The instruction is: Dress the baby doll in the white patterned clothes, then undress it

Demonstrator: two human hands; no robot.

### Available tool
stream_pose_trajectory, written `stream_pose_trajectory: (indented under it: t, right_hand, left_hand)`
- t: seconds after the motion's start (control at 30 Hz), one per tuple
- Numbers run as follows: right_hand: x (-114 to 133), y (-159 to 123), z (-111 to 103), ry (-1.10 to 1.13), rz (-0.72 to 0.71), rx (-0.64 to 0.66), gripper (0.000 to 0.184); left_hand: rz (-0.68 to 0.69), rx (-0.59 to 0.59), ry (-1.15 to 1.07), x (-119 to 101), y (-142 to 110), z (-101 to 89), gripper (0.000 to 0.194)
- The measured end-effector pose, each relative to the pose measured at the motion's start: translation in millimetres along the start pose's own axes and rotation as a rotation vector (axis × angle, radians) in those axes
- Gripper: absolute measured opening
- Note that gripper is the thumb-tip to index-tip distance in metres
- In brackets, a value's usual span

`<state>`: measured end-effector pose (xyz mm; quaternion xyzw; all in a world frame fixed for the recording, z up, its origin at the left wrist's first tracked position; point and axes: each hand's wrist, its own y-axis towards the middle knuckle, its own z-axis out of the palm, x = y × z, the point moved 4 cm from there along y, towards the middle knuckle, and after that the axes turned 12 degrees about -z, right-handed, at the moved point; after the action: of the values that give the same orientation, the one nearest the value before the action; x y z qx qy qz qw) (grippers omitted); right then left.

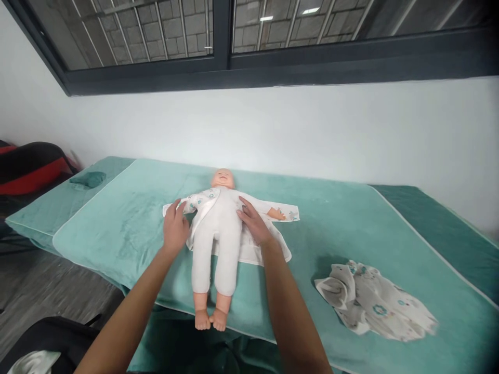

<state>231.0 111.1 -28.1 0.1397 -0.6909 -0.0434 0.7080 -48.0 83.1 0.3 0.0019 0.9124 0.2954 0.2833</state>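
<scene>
A baby doll (216,223) with a white cloth body lies on its back, head toward the wall and bare feet toward me. Beneath it spreads a white patterned baby jacket (278,241), its front open. The doll's arm on the left is inside one sleeve (198,200); my left hand (175,227) closes around that sleeve near its cuff. The arm on the right lies on top of the other sleeve (291,212), the doll's small hand showing. Against the doll's side on the right rests my right hand (253,221), fingers extended and apart.
A green padded massage bed (323,236) with a face hole (89,179) at its left end carries everything. Crumpled patterned baby clothes (376,301) lie at the right. A white wall (280,130) and a dark window frame (241,72) stand behind. A black and red chair (33,174) is at left.
</scene>
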Motion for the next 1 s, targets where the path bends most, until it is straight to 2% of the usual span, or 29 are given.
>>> stream_pose_trajectory:
  t: [0.1,0.17,0.23,0.33,0.43,0.63,0.77,0.9,1.0]
  right_hand:
    - [1.5,-0.4,0.5,0.0,0.008,-0.003,0.073]
    - [1.4,-0.7,0.8,0.01,0.004,-0.007,0.074]
    - [0.8,-0.7,0.7,0.018,-0.005,-0.017,0.074]
    - [-1.9,-0.1,0.1,0.033,0.016,-0.042,0.075]
    - [-4.7,1.0,-0.7,0.054,0.046,-0.055,0.078]
    - [-6.7,0.8,-1.6,0.066,0.026,-0.043,0.078]
    - [-7.6,0.7,-1.6,0.06,0.03,-0.042,0.079]
    - [-8.2,2.2,-1.3,0.06,0.005,-0.042,0.079]
    - [-9.7,2.6,-1.6,0.058,-0.002,-0.055,0.078]
  left_hand:
    - [-0.068,0.156,0.246,49.8,15.6,11.0,0.057]
    - [-0.094,0.221,0.349,73.9,24.8,13.5,0.062]
    - [-0.08,0.254,0.417,88.6,34.0,13.9,0.06]
    - [-0.045,0.268,0.507,98.5,45.7,13.7,0.052]
    - [-0.051,0.235,0.558,99.8,49.5,13.3,0.047]
    - [-0.18,0.068,0.512,96.7,39.1,4.1,0.051]
    - [-0.078,0.026,0.374,81.5,20.3,-1.5,0.05]
    - [-0.021,0.051,0.192,57.4,-10.3,0.0,0.037]
    - [-0.086,0.181,0.027,41.1,-31.0,6.5,0.036]
